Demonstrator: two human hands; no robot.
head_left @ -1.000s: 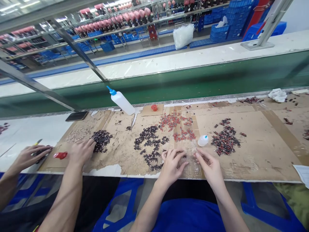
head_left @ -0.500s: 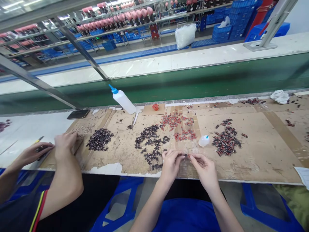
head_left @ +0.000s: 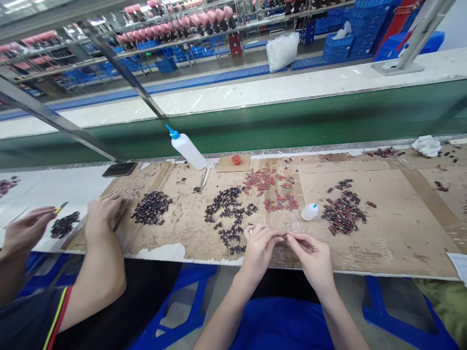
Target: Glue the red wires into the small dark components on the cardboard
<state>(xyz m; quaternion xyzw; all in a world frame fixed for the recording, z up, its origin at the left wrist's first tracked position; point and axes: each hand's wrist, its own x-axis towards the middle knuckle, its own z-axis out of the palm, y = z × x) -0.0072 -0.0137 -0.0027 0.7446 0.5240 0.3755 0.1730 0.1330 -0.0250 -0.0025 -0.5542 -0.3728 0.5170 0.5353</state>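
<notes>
Hands: left hand (head_left: 260,244) & right hand (head_left: 310,252) pinch one tiny dark part (head_left: 284,236) betw. fingertips; best kept steady, low over cardboard-covered desk (head_left: 394,233).

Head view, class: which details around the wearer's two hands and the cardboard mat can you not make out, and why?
- Small part pinched between left hand and right hand: too small, covered by fingertips.
- Dark parts pile: pieces too small to tell shape.
- Small white bottle: label unreadable.
- Paper sheet: cut off by right edge.
- Co-worker's hand: hides what lies beneath.
</notes>
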